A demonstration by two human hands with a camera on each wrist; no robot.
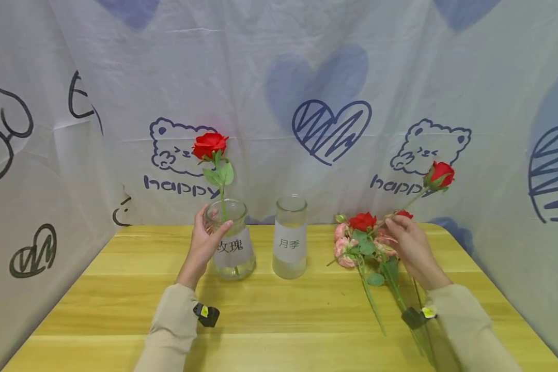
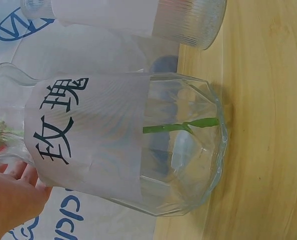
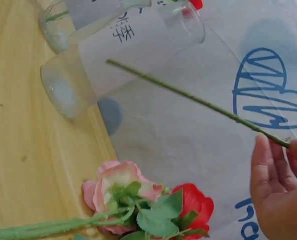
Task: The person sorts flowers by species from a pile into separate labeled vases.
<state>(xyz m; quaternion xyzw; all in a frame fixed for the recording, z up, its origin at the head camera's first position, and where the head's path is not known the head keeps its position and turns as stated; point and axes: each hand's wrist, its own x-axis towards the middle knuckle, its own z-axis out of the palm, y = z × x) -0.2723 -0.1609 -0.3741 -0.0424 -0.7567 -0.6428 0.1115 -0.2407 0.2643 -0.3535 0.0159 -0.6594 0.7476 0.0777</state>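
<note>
My left hand (image 1: 206,243) grips the neck of a wide glass vase (image 1: 234,271), thumb in front and fingers at the far side. One red rose (image 1: 209,145) stands upright in this vase, and its green stem (image 2: 181,127) shows through the glass below a white label reading 玫瑰. Between thumb and fingers, my right hand (image 1: 414,253) pinches the stem (image 3: 188,95) of another red rose (image 1: 440,175). That bloom leans up and right above the hand, while the bare stem end points toward the vases in the right wrist view.
A narrower glass vase (image 1: 290,266) labelled 月季 stands in the middle. Beneath and beside my right hand lie pink flowers (image 1: 344,245) and red blooms (image 1: 362,221), stems toward the front of the wooden table (image 1: 279,320). A printed curtain (image 1: 260,51) hangs behind and at both sides.
</note>
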